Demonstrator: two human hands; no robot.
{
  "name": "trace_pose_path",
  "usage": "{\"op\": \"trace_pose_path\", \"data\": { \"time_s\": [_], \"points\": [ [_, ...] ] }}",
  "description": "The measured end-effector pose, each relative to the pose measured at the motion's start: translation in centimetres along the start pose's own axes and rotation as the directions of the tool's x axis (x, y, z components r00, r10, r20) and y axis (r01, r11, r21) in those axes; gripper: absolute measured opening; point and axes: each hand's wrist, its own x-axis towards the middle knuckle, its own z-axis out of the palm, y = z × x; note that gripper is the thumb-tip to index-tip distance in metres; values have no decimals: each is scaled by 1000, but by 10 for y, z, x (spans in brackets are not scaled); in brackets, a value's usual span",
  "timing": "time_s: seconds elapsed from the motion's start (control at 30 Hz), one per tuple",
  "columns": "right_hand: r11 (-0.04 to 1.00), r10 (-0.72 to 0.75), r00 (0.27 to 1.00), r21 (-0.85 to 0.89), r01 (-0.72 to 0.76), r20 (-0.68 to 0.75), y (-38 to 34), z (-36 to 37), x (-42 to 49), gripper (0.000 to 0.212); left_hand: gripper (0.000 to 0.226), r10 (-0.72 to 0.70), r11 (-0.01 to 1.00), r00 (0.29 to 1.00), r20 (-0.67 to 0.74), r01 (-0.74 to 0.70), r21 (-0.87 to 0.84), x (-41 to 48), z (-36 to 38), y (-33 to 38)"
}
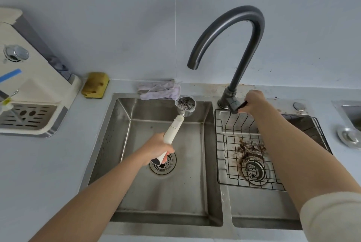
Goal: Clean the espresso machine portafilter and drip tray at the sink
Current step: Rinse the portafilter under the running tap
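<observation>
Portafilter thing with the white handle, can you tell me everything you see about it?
The portafilter has a long white handle with a dark end cap and a round shiny metal basket, open side up, speckled with dark specks. The left hand grips the lower handle, holding it slanted over the left basin, basket at the far end, roughly under the faucet spout. No water shows falling on it.

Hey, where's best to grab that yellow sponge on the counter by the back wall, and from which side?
Probably pinch the yellow block sponge across its right end, coming from above and the right: it lies flat, the wall behind, the cream espresso machine crowding its left.
</observation>
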Motion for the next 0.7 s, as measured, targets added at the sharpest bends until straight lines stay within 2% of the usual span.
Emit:
{"op": "trace_pose_path", "data": {
  "time_s": [0.03, 0.1, 0.13, 0.17, 0.2, 0.23, 0.27, 0.3, 0.33, 0.37, 0.43, 0.53, 0.6, 0.63, 0.7],
  "points": [
    [985, 22, 1000, 174, -21, -2, 0, 2, 1, 31, 20, 0, 1000, 1000, 0, 0, 2, -2, 0, -1],
    [986, 14, 1000, 166, -15, 2, 0, 1, -7, 30, 19, 2, 1000, 1000, 3, -2, 10, -5, 0, -4],
    [999, 22, 999, -30, -20, 46, 2, 2, -10, 31, 20, 2, 1000, 1000, 5, -2, 11, -7, 1, -5],
    [967, -50, 997, -245, 64, 65, 1, 0, -11, 34, 20, 1, 1000, 1000, 8, -1, 9, -8, 2, -5],
    [928, -72, 997, -365, 77, 27, 4, 1, -3, 36, 20, 0, 1000, 1000, 10, 0, 7, -10, 2, -5],
    [948, -88, 996, -307, 89, 19, 6, -1, -3, 34, 20, 1, 1000, 1000, 12, -1, 7, -12, 3, -6],
    [924, -174, 984, -340, 177, 41, 7, -4, -7, 32, 20, 4, 1000, 1000, 11, -4, 9, -13, 3, -6],
    [942, -185, 983, -285, 177, 1, 9, -6, -7, 32, 20, 8, 1000, 1000, 10, -8, 12, -14, 3, -6],
    [922, -172, 985, -352, 161, 0, 10, -7, -4, 33, 20, 12, 1000, 1000, 11, -12, 13, -15, 4, -6],
    [806, -171, 985, -572, 155, 27, 5, -11, -15, 35, 21, 14, 1000, 1000, 13, -14, 12, -15, 4, -7],
    [791, -132, 991, -601, 114, 14, 7, -11, -22, 43, 20, 14, 1000, 1000, 18, -14, 7, -16, 4, -8],
    [674, -136, 987, -722, 156, 86, 9, -18, -18, 48, 20, 8, 1000, 1000, 26, -8, 1, -17, 5, -9],
    [596, -169, 985, -793, 128, 33, 9, -15, -16, 48, 20, 4, 1000, 1000, 27, -4, -4, -17, 4, -10],
    [533, -236, 970, -828, 172, 50, 9, -15, -17, 48, 20, 2, 1000, 1000, 26, -2, -8, -17, 4, -10],
    [450, -244, 966, -872, 192, 86, 8, -16, -17, 48, 20, 0, 1000, 1000, 24, 0, -12, -17, 3, -9]
  ]
}}
